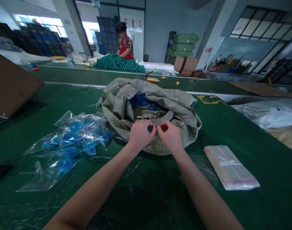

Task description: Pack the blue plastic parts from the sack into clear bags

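Note:
My left hand (141,135) is closed round a small dark blue round piece (150,128), whose end shows between thumb and fingers. Beside it, my right hand (170,135) is pinched, its fingertips close to those of the left; whatever is between them is too small to make out. Both hands are over the near edge of a grey-beige woven sack (189,127) with rolled-down sides. Inside the sack lie several blue plastic pieces (143,101). To the left is a pile of clear plastic bags (83,137) with light blue round pieces in them.
A banded stack of flat clear bags (232,166) lies at right on the green table (263,166). A cardboard box (13,83) stands at far left. Behind, an orange cylinder (153,80) lies near a pile of green rolls (119,63), where a person (125,46) stands.

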The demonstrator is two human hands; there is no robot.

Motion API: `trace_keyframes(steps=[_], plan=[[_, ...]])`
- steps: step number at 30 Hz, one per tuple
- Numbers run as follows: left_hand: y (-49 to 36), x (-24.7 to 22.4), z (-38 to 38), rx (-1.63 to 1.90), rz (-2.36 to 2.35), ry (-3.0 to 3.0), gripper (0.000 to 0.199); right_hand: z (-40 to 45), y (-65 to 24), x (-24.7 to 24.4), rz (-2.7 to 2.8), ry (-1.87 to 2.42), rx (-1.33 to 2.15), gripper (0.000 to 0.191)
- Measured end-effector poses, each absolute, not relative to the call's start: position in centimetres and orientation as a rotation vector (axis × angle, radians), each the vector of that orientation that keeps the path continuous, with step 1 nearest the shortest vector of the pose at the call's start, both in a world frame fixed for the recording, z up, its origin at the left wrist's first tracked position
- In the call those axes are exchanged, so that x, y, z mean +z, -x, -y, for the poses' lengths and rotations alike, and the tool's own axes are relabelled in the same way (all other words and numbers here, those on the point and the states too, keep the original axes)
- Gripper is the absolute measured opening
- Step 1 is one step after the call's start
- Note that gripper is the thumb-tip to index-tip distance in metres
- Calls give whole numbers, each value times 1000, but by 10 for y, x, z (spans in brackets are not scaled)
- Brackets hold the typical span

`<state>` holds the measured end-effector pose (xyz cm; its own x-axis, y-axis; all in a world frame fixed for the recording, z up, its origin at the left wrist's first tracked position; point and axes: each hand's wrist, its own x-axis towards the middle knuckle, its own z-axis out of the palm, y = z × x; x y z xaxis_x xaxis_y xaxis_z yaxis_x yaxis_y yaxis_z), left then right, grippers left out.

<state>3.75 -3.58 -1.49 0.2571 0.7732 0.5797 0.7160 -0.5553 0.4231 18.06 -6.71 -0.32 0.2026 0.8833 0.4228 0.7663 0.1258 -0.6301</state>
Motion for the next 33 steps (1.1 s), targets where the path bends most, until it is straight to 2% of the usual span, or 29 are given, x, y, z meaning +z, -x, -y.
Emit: trace_keyframes(steps=[2,7,12,18,21,26,29,33], plan=[[-37,-15,36,1180,-1406,-2453,19,68,-181,-3,1608,1677,158,17],[-36,-20,32,1290,-1655,-2444,18,68,-183,-4,1627,1692,15,13],[-41,-27,35,1400,-1558,-2479,22,66,-181,-8,1653,1607,16,17],[-41,-36,28,1062,-1683,-2278,19,57,-193,-23,1611,1807,94,14],[-40,-36,24,1070,-1675,-2151,20,54,-196,-26,1531,1810,75,15],[-35,-9,35,1148,-1566,-2092,21,69,-191,0,1506,1689,116,21],[-28,22,57,1329,-1444,-2163,16,94,-186,29,1504,1566,46,22],[-17,52,92,1486,-1322,-2311,20,128,-177,56,1547,1394,-95,22]])
